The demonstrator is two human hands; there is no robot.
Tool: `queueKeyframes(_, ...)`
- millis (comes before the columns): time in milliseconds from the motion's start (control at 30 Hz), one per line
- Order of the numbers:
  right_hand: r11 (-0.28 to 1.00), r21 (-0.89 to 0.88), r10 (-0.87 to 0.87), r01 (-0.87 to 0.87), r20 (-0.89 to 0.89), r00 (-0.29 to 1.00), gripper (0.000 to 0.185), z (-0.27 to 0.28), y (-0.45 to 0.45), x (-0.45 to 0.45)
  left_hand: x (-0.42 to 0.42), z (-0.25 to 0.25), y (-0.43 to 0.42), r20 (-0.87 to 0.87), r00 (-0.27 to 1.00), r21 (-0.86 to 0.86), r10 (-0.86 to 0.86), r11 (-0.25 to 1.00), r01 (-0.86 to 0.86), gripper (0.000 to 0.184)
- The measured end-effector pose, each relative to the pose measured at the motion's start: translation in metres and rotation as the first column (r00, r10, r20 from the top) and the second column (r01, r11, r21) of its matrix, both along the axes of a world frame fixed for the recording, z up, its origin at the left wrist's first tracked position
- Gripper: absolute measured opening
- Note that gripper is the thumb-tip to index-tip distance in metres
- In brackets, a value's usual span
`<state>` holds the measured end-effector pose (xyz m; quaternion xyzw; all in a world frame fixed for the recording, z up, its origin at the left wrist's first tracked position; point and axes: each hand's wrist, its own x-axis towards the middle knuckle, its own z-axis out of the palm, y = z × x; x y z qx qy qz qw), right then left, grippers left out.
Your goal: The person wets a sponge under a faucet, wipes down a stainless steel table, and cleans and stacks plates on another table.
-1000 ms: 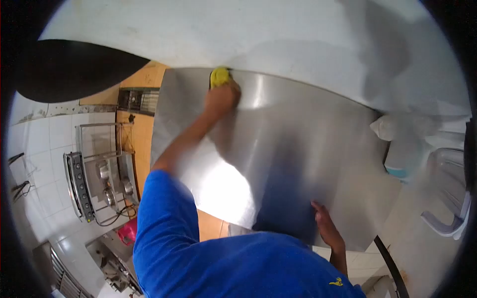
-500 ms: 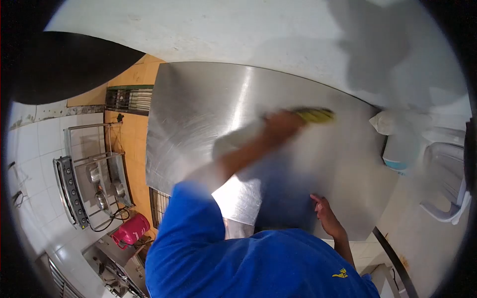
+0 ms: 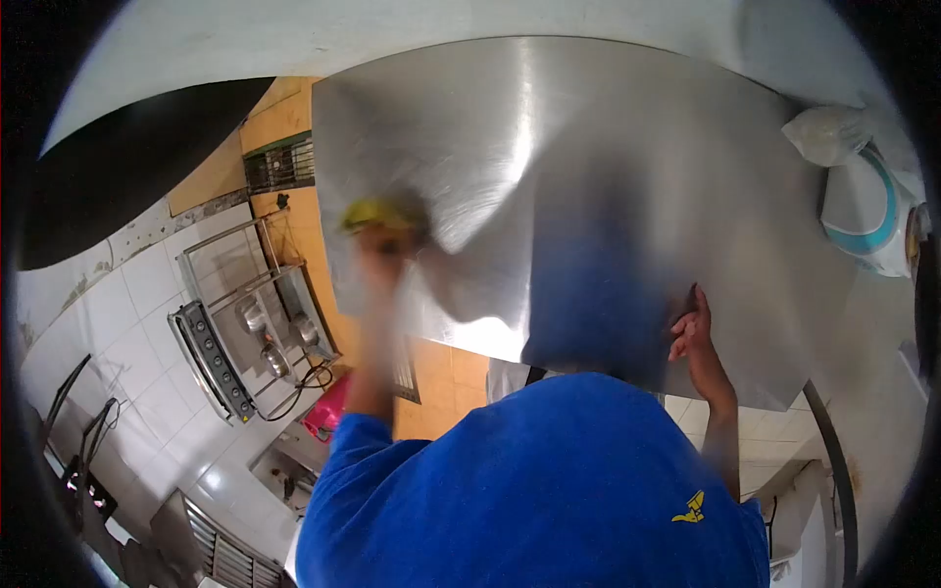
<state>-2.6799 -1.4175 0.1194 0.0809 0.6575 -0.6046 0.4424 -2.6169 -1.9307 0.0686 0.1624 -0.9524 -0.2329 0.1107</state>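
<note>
A large stainless steel sheet (image 3: 461,127) forms the work surface in front of me. At its left side my left hand (image 3: 382,257) is closed round a yellow sponge (image 3: 371,214), which has a dark part and is pressed to the metal; motion blurs both. My right hand (image 3: 698,338) is over the near right part of the steel, holding nothing. Its index finger is stretched out and the other fingers are loosely bent and apart. Whether that hand touches the surface I cannot tell.
A tied plastic bag (image 3: 825,135) and a white container with a blue band (image 3: 867,216) stand at the right edge. To the left, lower down, are a gas stove (image 3: 211,358) with metal pots (image 3: 274,361) and a pink gas cylinder (image 3: 328,407). A pale wall borders the far edge.
My left hand has swept the sponge from the right part of the steel across to its left side. The view has shifted, and my right hand stays near the front right.
</note>
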Motion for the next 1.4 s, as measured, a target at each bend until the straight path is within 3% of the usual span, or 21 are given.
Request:
queueKeyframes(67,1.0,0.005,-0.02,0.02,-0.011,1.0,0.073,-0.002,-0.001,0.002,-0.046,0.004,0.127,0.304,0.944,0.396,0.126,0.885,-0.245,0.016)
queueKeyframes(100,0.999,0.035,-0.025,0.024,0.006,1.0,0.074,-0.001,-0.003,0.003,-0.06,-0.002,0.154,-0.103,0.867,-0.006,-0.488,0.872,0.49,0.018)
queueKeyframes(233,0.993,0.109,-0.043,0.04,0.022,0.999,0.077,0.002,-0.009,-0.005,-0.082,-0.025,0.138,0.021,0.778,-0.049,-0.628,0.776,0.628,0.017)
queueKeyframes(333,0.993,0.106,-0.054,0.053,0.008,0.999,0.076,0.003,-0.008,0.001,-0.076,-0.036,-0.025,-0.161,0.975,-0.108,-0.153,0.985,0.136,0.021)
queueKeyframes(433,0.993,0.111,-0.017,0.027,-0.093,0.996,0.073,0.002,-0.005,0.0,-0.008,-0.009,-0.173,0.114,0.785,-0.497,0.609,0.719,-0.486,0.017)
queueKeyframes(500,0.98,0.197,-0.003,0.034,-0.155,0.988,0.071,0.006,-0.004,0.005,0.078,-0.014,-0.209,0.24,0.722,-0.379,0.649,0.748,-0.545,0.02)
queueKeyframes(567,0.984,0.163,-0.036,0.078,-0.245,0.969,0.068,0.008,0.01,0.008,0.066,0.027,-0.127,-0.045,0.666,-0.17,0.744,0.652,-0.739,0.025)
queueKeyframes(700,0.973,0.197,-0.046,0.123,-0.354,0.934,0.065,0.022,0.027,0.003,0.026,0.015,0.064,-0.208,0.969,0.254,0.131,0.964,-0.075,0.008)
queueKeyframes(733,0.975,0.185,-0.047,0.122,-0.366,0.929,0.065,0.023,0.028,0.0,0.019,0.003,0.1,-0.138,0.952,-0.082,-0.274,0.961,0.265,0.013)
queueKeyframes(767,0.976,0.177,-0.052,0.128,-0.383,0.922,0.065,0.019,0.03,-0.001,-0.002,0.016,0.14,0.41,0.774,-0.051,-0.482,0.836,0.547,0.013)
queueKeyframes(800,0.975,0.172,-0.058,0.139,-0.408,0.911,0.065,0.018,0.037,-0.002,-0.006,0.029,0.167,-0.146,0.823,-0.148,-0.549,0.834,0.531,0.01)
queueKeyframes(833,0.973,0.194,-0.034,0.126,-0.419,0.907,0.066,0.023,0.043,-0.001,0.013,-0.005,0.14,0.096,0.788,-0.017,-0.608,0.791,0.612,0.008)
queueKeyframes(867,0.969,0.218,-0.008,0.112,-0.43,0.903,0.067,0.027,0.048,0.003,0.032,-0.016,0.11,0.232,0.88,0.135,-0.415,0.91,0.393,0.006)
queueKeyframes(900,0.981,0.07,-0.137,0.18,-0.404,0.904,0.065,0.02,0.059,0.011,0.032,0.005,0.086,0.057,0.926,-0.124,-0.374,0.917,0.378,0.005)
queueKeyframes(967,0.987,0.162,0.066,0.018,-0.495,0.866,0.056,0.032,0.079,0.018,0.114,-0.031,-0.054,0.269,0.883,0.316,0.384,0.831,-0.458,0.02)
queueKeyframes(1000,0.972,0.232,0.139,-0.025,-0.493,0.859,0.052,0.044,0.077,0.019,0.116,0.011,-0.073,0.326,0.7,-0.181,0.635,0.769,-0.614,0.029)
queueKeyframes(1100,0.959,0.275,0.198,-0.062,-0.499,0.844,0.044,0.064,0.087,0.016,0.159,0.005,-0.19,0.33,0.476,-0.333,0.815,0.573,-0.749,0.036)
queueKeyframes(1233,0.939,0.343,0.186,0.007,-0.526,0.83,0.039,0.066,0.1,0.013,-0.041,0.106,0.041,-0.093,0.902,0.012,0.421,0.907,-0.422,0.016)
queueKeyframes(1300,0.945,0.312,0.089,0.102,-0.544,0.834,0.038,0.06,0.099,0.019,-0.111,0.056,0.131,-0.293,0.931,0.644,0.218,0.765,0.023,0.008)
queueKeyframes(1367,0.938,0.297,0.033,0.18,-0.593,0.804,0.039,0.058,0.093,0.029,-0.163,0.092,0.268,-0.108,0.981,0.502,-0.159,0.843,0.191,0.017)
queueKeyframes(1400,0.931,0.298,0.028,0.211,-0.634,0.773,0.039,0.056,0.09,0.036,-0.186,0.024,0.303,-0.476,0.776,0.292,-0.414,0.758,0.583,0.025)
